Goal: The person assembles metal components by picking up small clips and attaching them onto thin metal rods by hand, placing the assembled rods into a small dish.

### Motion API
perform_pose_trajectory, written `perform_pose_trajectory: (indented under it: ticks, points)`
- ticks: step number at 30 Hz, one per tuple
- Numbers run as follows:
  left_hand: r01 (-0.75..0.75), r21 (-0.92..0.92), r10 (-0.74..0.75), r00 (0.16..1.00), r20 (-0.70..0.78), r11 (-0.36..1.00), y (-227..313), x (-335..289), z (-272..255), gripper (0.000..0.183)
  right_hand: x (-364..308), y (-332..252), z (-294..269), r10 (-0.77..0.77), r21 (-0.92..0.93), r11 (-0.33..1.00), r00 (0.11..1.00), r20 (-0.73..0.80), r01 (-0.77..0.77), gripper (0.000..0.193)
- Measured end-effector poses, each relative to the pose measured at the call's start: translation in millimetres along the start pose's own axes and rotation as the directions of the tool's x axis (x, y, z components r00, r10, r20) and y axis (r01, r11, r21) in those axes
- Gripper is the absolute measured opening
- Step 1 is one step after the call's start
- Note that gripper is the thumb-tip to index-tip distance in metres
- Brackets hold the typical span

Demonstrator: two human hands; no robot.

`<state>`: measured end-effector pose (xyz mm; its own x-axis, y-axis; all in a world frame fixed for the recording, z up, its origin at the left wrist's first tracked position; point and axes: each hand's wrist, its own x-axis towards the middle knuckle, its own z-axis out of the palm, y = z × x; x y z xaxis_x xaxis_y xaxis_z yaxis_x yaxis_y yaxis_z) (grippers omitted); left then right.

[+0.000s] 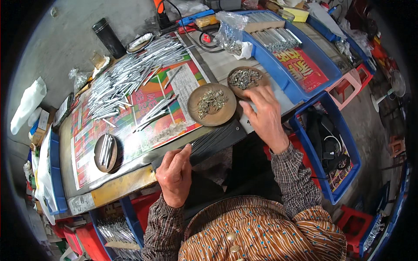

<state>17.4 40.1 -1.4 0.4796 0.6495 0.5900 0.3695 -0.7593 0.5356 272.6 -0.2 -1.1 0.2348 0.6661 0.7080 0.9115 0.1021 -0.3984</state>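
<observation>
My left hand (pixel 175 176) is closed, thumb and forefinger together, at the table's front edge. Whatever lies between those fingers is too small or hidden to name. Beside it, thin dark rods (pixel 213 138) lie on a black pad. Over the near rim of a small round bowl (pixel 234 90) of tiny metal parts (pixel 245 78), my right hand (pixel 266 115) reaches with thumb and fingers apart. A larger brown bowl (pixel 213 120) holding a pile of small brassy metal pieces (pixel 212 102) stands between the two hands.
Many silver rods (pixel 130 74) are heaped on a colourful printed sheet (pixel 150 93). An oval dish (pixel 114 162) with several silver tubes stands front left. A blue tray (pixel 320 85) sits at right, a blue crate (pixel 344 182) below it. A black cylinder (pixel 108 38) stands at the back.
</observation>
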Motion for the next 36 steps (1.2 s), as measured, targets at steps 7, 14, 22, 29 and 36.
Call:
perform_pose_trajectory:
  ticks: [7,14,22,29,36]
  points:
    - [-0.015,0.021,0.016,1.000,-0.023,1.000,-4,1,3,0.031,5,20,10,-0.025,-0.284,0.958,0.996,0.083,0.048,0.033]
    - [0.041,0.006,-0.041,0.999,0.010,0.999,-1,2,2,0.027,3,22,11,-0.015,-0.335,0.941,0.994,0.111,0.051,0.031]
    - [0.003,-0.001,-0.003,1.000,-0.016,1.000,-3,2,0,0.029,3,22,9,-0.049,-0.258,0.963,0.994,0.101,0.074,0.022]
    - [0.202,-0.219,-0.199,0.979,0.032,0.955,-4,-6,-6,0.013,-1,15,5,-0.005,-0.112,0.994,1.000,0.003,0.005,0.012]
    - [0.314,-0.403,-0.316,0.947,0.063,0.859,-2,-15,-6,0.016,-7,3,5,-0.048,-0.134,0.990,0.997,-0.061,0.040,0.011]
